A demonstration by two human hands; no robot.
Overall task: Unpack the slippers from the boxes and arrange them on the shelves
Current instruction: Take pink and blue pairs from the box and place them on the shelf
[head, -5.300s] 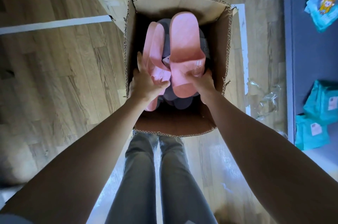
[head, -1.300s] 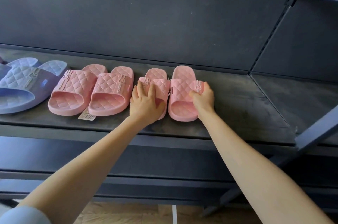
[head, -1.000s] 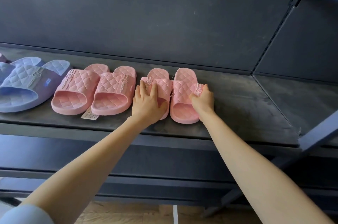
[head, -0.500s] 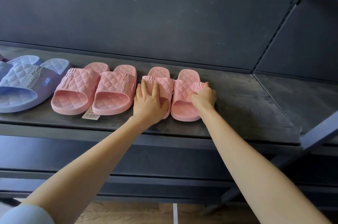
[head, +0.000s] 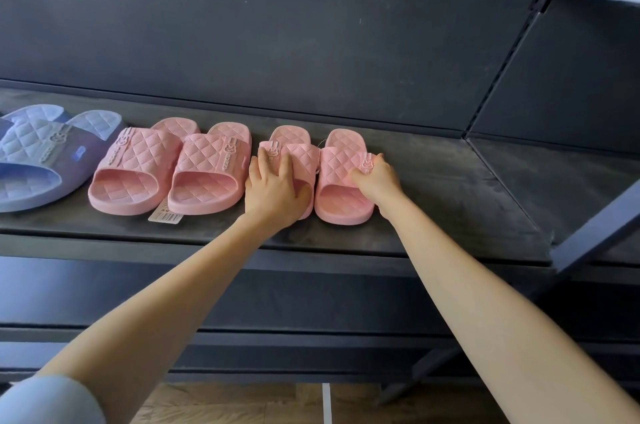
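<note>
Small pink pair is being handled on the dark shelf (head: pixel 433 188), both slippers flat and side by side, almost touching. Left slipper (head: pixel 291 137) is being clasped by the left hand (head: pixel 273 184), fingers spread over the strap and thumb tucked round its inner side. Right slipper (head: pixel 343 181) is being pinched at the strap's outer edge by the right hand (head: pixel 375 177), fingers curled.

Long axes are running front to back, heels toward the back panel (head: pixel 311 42), toe openings toward the person. Each hand is lying on its own slipper, so neither is nearer. Larger pink pair (head: pixel 138 163) is sitting just left. Judged next: pair is being squared up against that neighbour, then let go.
</note>
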